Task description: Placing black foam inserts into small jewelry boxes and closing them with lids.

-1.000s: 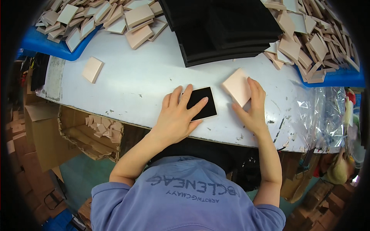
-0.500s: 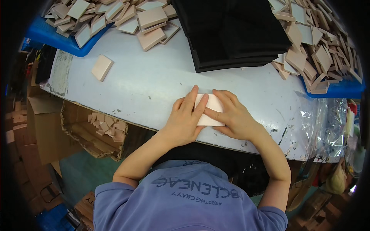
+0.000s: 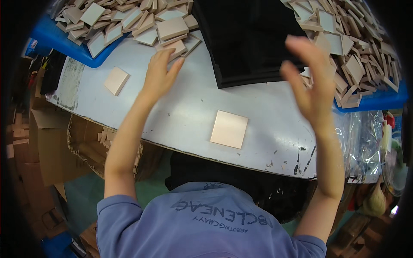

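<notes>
Pale square (image 3: 229,130) lies flat by worktop's (image 3: 183,114) near edge, likely for two-handed reach. Your left hand (image 3: 158,81), thumb spread, meets far-left pieces (image 3: 172,27), contact unclear; blurred right hand (image 3: 317,84), thumb spread, hangs near black stack (image 3: 249,43).

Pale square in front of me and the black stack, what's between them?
In the head view, just white tabletop lies between the pale square and the black stack.
</notes>
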